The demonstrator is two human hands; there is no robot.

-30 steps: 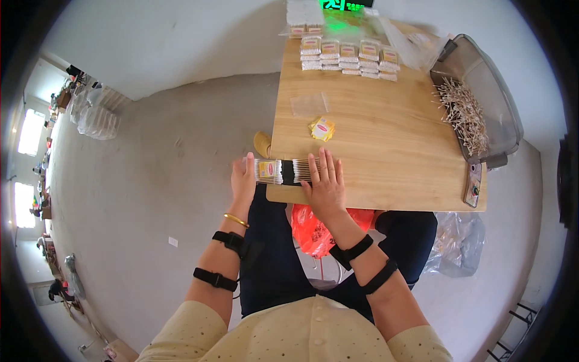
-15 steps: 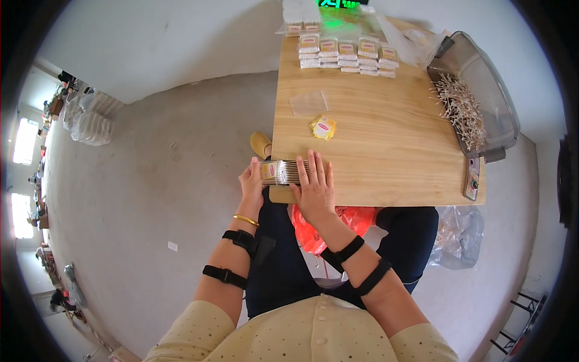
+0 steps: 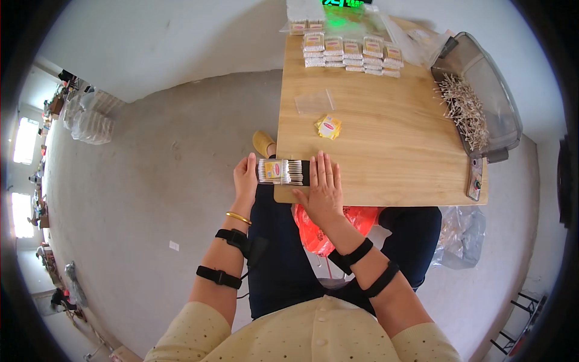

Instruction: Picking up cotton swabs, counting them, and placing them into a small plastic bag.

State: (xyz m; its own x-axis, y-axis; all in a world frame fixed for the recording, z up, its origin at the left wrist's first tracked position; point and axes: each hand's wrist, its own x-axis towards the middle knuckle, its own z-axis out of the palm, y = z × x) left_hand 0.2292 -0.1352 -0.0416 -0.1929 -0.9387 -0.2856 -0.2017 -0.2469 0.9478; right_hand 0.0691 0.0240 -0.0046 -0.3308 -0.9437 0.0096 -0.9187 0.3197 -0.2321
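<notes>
One swab pk (image 3: pixel 275 171) in L hand (image 3: pixel 244 176)

Soft, even light filled the room, while windows (image 3: pixel 25 142) at far left glared white. A lit sign (image 3: pixel 344 2) cast green (a small, vivid patch) over the table (image 3: pixel 386 133)'s far end. Fisheye curvature bent the edges into black corners.

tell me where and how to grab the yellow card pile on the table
Probably best: pinch the yellow card pile across two opposite edges, coming from above and the near side, where the right hand is. It lies flat on the table, corners fanned unevenly, so squeezing across the edges should square it up.
</notes>
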